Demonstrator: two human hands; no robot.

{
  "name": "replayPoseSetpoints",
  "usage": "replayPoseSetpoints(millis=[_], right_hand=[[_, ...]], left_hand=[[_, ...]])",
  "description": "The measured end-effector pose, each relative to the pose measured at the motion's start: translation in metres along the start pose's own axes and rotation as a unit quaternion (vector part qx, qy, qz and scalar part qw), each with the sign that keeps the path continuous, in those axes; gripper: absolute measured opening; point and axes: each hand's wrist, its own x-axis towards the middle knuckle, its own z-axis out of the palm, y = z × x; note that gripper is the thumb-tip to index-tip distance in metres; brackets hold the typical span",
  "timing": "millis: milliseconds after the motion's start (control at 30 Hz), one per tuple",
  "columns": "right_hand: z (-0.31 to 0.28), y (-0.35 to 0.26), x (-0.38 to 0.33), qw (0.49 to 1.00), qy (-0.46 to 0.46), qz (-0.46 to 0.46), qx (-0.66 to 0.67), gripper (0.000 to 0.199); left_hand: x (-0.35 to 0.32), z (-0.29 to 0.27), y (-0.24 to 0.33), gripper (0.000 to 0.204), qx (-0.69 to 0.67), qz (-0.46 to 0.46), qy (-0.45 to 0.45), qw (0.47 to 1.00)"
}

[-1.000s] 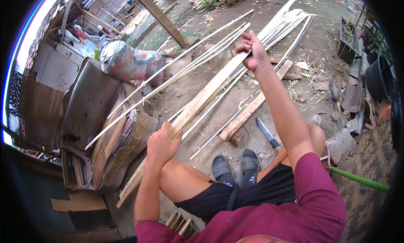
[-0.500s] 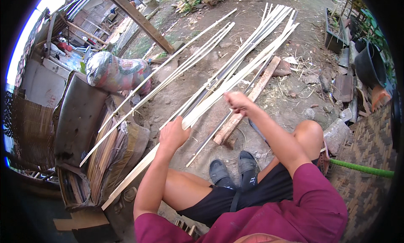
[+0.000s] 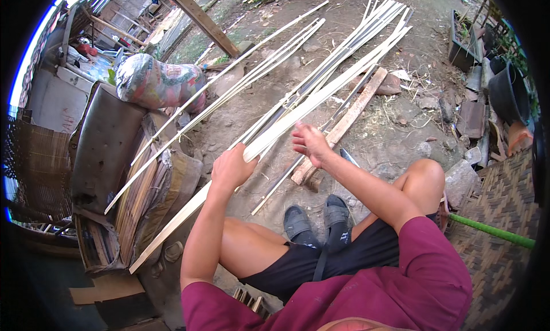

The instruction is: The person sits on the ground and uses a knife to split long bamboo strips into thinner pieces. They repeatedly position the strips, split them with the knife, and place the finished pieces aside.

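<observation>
My left hand is wrapped round a sheaf of long, pale bamboo strips. The strips slant from the lower left to the far upper right, fanning slightly beyond the fist. Just right of the sheaf, my right hand hovers with its fingers apart and nothing visible in them. Below that hand lies a long wooden beam. A thin dark stick extends along its left side. More strips, some pale and some dark, form a loose bundle on the ground beyond my left hand.
At the left, several thin strips rest across a worn container of wooden slats. Behind it sits a stuffed plastic sack. A woven bamboo panel and a black bucket stand at the right. My sandalled feet are near the beam.
My right hand has moved slightly left and opened from a closed fist. My left hand keeps its hold on the bamboo strips. The whole view has shifted slightly.
</observation>
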Motion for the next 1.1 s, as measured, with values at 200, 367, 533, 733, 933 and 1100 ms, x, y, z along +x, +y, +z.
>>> replayPoseSetpoints(millis=[200, 367, 533, 733, 933, 1100], right_hand=[[-0.013, 0.011, 0.021, 0.973, -0.171, -0.131, -0.078, 0.025], [-0.017, -0.01, 0.031, 0.972, 0.007, -0.216, 0.088, 0.019], [-0.051, -0.043, 0.039, 0.971, 0.104, -0.177, 0.122, 0.043], [-0.023, -0.038, 0.011, 0.994, -0.074, -0.046, 0.063, 0.087], [0.022, -0.063, -0.03, 0.966, -0.238, -0.081, 0.053, 0.092], [0.028, -0.12, -0.038, 0.968, -0.193, -0.143, 0.075, 0.058]], left_hand=[[0.002, -0.001, 0.003, 0.048, -0.008, 0.002, 0.003, 1.0], [0.001, -0.002, -0.01, 0.047, -0.008, -0.023, -0.007, 1.0], [0.001, -0.007, -0.007, 0.044, 0.007, -0.029, 0.067, 0.997], [-0.001, -0.02, 0.002, 0.038, -0.055, -0.029, 0.194, 0.979], [0.008, -0.021, 0.035, 0.035, -0.069, 0.005, 0.187, 0.98], [0.019, -0.018, 0.087, 0.034, -0.093, 0.034, 0.169, 0.981]])
